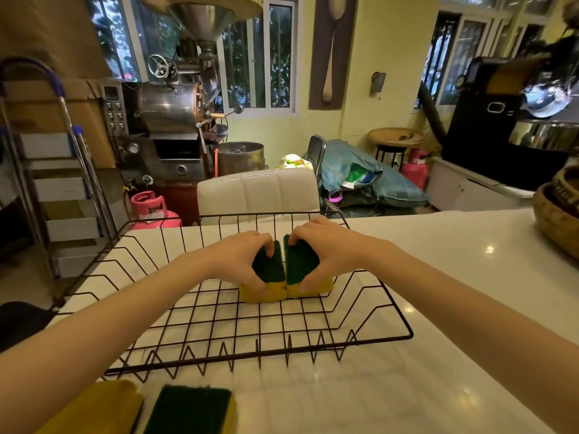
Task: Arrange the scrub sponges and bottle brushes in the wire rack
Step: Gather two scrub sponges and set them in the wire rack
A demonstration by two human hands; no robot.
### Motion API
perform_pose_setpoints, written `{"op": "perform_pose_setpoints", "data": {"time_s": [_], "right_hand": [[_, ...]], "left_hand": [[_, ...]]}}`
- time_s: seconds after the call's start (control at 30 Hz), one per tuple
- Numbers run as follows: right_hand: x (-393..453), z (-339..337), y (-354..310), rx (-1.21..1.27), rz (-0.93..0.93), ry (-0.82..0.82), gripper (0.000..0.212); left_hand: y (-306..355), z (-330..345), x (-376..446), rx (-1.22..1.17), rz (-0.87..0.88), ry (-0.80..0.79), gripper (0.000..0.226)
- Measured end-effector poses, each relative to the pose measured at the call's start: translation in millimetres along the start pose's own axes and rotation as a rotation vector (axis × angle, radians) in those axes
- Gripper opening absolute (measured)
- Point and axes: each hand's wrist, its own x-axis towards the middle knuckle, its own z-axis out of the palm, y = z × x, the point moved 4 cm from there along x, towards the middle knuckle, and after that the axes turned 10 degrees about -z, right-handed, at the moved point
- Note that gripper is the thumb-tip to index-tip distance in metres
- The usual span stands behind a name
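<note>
A black wire rack (369, 338) sits on the white marble counter. Inside it, near the middle, two yellow sponges with dark green scrub tops lie side by side and touch. My left hand (238, 260) grips the left sponge (266, 270). My right hand (316, 245) grips the right sponge (300, 266). Two more sponges lie on the counter in front of the rack: one with its yellow side up (100, 408) and one with its green side up (191, 410). No bottle brush is in view.
A white padded chair back (257, 191) stands just behind the rack. A woven basket (554, 214) sits at the counter's far right. A stepladder (56, 170) and a pink gas cylinder (150, 211) stand on the floor to the left.
</note>
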Motion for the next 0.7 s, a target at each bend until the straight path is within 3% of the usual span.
{"op": "perform_pose_setpoints", "data": {"time_s": [0.2,0.7], "right_hand": [[2.6,1.7,5.0,0.158,0.047,-0.014,0.073],[1.8,3.7,7.0,0.121,0.106,-0.117,0.076]], "left_hand": [[-5.1,3.4,-0.5,-0.106,0.005,-0.015,0.049],[1.8,10.8,-0.1,-0.058,0.037,0.039,0.044]]}}
